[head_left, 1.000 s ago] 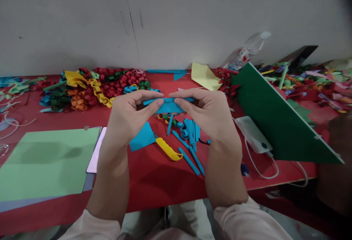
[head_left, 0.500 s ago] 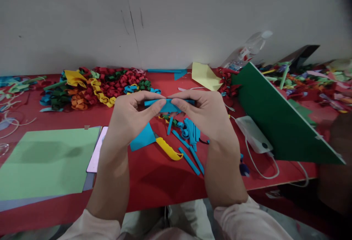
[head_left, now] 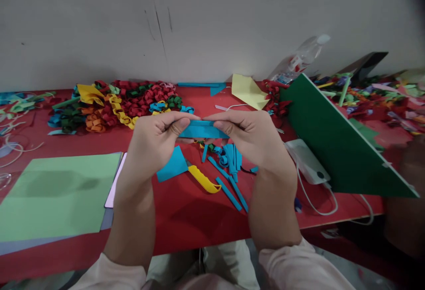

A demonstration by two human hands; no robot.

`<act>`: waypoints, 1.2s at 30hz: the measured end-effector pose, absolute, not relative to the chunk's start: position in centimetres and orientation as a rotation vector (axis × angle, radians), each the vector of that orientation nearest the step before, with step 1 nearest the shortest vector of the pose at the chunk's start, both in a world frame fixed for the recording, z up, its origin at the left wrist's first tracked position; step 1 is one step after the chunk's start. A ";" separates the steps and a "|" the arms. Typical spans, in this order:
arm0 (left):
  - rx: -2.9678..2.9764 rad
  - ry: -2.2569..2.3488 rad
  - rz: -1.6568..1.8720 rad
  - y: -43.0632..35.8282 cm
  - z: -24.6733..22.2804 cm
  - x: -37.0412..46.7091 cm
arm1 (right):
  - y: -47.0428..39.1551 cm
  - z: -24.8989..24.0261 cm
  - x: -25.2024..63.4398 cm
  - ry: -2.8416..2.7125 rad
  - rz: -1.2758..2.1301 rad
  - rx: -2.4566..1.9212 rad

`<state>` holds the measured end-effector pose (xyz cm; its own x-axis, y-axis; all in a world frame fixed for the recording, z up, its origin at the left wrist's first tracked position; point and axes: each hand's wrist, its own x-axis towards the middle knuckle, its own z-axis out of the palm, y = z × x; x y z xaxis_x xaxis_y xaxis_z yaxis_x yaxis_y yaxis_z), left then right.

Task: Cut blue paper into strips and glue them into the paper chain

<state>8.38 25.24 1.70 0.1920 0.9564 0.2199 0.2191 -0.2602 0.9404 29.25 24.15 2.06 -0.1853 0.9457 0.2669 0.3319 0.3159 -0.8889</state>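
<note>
Red worktop (head_left: 199, 230) | left hand (head_left: 153, 141), right hand (head_left: 256, 139): each grip pinched closed on folded blue paper strip (head_left: 203, 131) | yellow-handled cutter (head_left: 203, 180) below them

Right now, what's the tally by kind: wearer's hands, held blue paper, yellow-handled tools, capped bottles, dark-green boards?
Hands, left hand and right hand: 2
Held blue paper: 1
Yellow-handled tool: 1
Capped bottle: 1
Dark-green board: 1
Total: 6
</note>
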 end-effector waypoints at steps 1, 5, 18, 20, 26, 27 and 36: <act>1.661 1.111 1.124 25.2 1.7 8.3 | 24.1 2.0 29.3 -1.695 0.904 -1.152; 1.722 1.057 1.138 24.9 1.9 7.9 | 24.1 2.0 29.4 -1.615 1.027 -1.112; 2.201 0.920 1.373 25.5 1.8 8.0 | 23.5 2.6 29.7 -1.597 1.008 -0.961; 2.122 0.979 1.392 25.3 1.7 8.1 | 23.4 2.5 29.5 -1.608 0.946 -0.964; 1.809 1.034 1.404 24.5 1.8 9.1 | 23.2 2.4 29.2 -1.626 0.762 -1.047; 1.784 1.021 1.394 24.4 1.9 9.2 | 23.2 2.4 29.2 -1.627 0.747 -1.049; 1.669 1.039 1.386 24.4 1.9 9.4 | 23.2 2.3 29.2 -1.661 0.613 -1.047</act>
